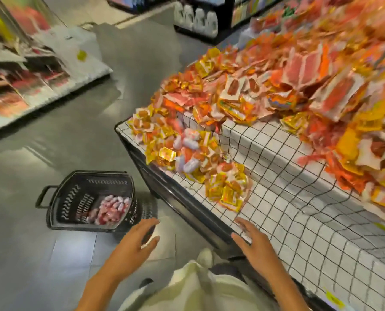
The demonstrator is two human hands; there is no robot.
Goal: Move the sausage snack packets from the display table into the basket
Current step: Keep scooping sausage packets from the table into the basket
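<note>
Both hands empty, fingers relaxed: left hand (134, 240), right hand (253, 248) at display table (299, 209) edge. Sausage packets (188, 153) lie ahead, slightly left; right hand nearer. Basket (59, 198) floor-left.

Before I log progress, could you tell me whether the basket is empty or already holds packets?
Partly filled: the basket on the floor holds pink-red packets in one corner.

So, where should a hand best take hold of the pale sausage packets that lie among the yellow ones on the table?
Judging from this blurred frame, pinch one of the pale sausage packets across its narrow middle, coming from above on the aisle side. They lie on top of the yellow packets near the table edge, so nothing covers them.
</note>
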